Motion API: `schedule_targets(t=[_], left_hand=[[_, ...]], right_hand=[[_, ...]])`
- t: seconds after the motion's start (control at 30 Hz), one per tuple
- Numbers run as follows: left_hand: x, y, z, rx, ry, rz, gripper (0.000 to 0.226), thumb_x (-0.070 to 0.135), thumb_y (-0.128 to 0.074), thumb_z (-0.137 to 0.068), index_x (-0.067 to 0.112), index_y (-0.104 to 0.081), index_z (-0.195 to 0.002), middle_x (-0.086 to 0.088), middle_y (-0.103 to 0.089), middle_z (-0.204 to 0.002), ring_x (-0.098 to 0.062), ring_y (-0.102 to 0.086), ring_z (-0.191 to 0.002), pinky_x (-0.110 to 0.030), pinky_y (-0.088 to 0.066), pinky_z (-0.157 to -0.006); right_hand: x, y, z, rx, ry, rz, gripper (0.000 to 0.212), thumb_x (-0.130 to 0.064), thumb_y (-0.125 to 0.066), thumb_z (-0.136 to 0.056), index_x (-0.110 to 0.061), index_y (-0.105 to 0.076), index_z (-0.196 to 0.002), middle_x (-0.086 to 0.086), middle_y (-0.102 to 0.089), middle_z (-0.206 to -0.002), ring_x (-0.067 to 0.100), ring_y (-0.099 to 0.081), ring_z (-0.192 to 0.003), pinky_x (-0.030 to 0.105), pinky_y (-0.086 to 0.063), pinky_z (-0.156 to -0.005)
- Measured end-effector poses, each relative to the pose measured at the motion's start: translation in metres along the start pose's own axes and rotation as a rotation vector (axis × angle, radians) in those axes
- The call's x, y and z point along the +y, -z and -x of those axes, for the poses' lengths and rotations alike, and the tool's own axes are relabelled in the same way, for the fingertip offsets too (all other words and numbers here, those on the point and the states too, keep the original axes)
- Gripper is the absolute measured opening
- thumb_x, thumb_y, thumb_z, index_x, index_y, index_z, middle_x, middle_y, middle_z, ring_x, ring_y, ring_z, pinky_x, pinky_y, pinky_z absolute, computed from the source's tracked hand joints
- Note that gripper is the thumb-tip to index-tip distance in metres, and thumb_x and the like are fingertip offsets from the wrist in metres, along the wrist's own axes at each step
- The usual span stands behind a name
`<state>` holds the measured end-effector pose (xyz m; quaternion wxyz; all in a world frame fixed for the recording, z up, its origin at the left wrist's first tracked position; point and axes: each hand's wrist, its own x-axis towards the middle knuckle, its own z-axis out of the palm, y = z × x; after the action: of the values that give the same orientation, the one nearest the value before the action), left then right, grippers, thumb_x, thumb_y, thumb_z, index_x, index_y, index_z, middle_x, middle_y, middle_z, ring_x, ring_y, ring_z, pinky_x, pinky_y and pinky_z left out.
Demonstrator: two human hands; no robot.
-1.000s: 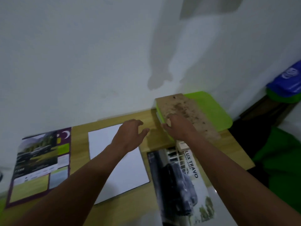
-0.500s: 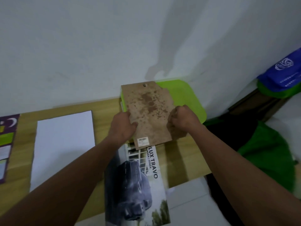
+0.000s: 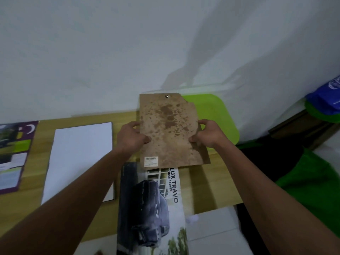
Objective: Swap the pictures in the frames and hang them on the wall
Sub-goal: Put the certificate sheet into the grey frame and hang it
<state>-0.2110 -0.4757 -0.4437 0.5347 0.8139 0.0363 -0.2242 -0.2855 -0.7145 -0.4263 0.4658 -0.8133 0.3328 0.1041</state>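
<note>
A car picture (image 3: 152, 208) lies nearest on the surface (image 3: 211, 184). Beyond it, the left hand (image 3: 131, 137) and right hand (image 3: 209, 134) each curl fingers round a side edge of the stained backing board (image 3: 171, 129), which partly covers the green frame (image 3: 217, 116) by the wall.

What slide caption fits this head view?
Left hand and right hand grip a stained backing board by its sides above a car poster on the table.
</note>
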Motion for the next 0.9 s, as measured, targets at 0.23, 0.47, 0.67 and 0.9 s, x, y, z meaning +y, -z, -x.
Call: schedule_targets(t=[0.23,0.47,0.67,0.9], left_hand=[[-0.019,0.086,0.024,0.057,0.006,0.041,0.069,0.004,-0.081,-0.063,0.016,-0.057,-0.126,-0.005,-0.073,-0.097,-0.023,-0.07,-0.089,-0.044,-0.057,-0.084],[-0.062,0.176,0.043,0.131,0.005,0.0,0.065,0.0,-0.079,-0.067,0.016,-0.06,-0.126,-0.001,-0.071,-0.089,-0.018,-0.07,-0.079,-0.037,-0.059,-0.076],[-0.129,0.234,0.04,0.175,0.006,-0.163,0.075,0.007,-0.082,-0.068,0.015,-0.053,-0.136,-0.004,-0.066,-0.101,-0.024,-0.065,-0.092,-0.036,-0.055,-0.081],[-0.173,0.252,0.024,0.19,0.01,-0.341,0.081,0.014,-0.082,-0.07,0.012,-0.045,-0.143,-0.013,-0.061,-0.126,-0.029,-0.058,-0.113,-0.04,-0.048,-0.097]], right_hand=[[-0.045,-0.054,0.038,-0.099,0.072,-0.068,0.082,-0.002,-0.085,-0.073,-0.006,-0.037,-0.14,0.006,-0.055,-0.117,0.027,-0.058,-0.104,0.037,-0.05,-0.085],[-0.084,-0.141,0.069,-0.168,0.15,-0.072,0.086,0.006,-0.085,-0.068,-0.011,-0.041,-0.14,0.003,-0.062,-0.119,0.025,-0.059,-0.114,0.041,-0.05,-0.098],[-0.089,-0.241,0.077,-0.219,0.114,-0.087,0.084,0.001,-0.089,-0.06,-0.022,-0.046,-0.129,0.003,-0.065,-0.12,0.023,-0.06,-0.113,0.047,-0.05,-0.099],[-0.064,-0.309,0.052,-0.184,0.099,-0.053,0.095,-0.016,-0.092,-0.046,-0.019,-0.048,-0.13,0.006,-0.066,-0.12,0.028,-0.062,-0.11,0.05,-0.054,-0.093]])
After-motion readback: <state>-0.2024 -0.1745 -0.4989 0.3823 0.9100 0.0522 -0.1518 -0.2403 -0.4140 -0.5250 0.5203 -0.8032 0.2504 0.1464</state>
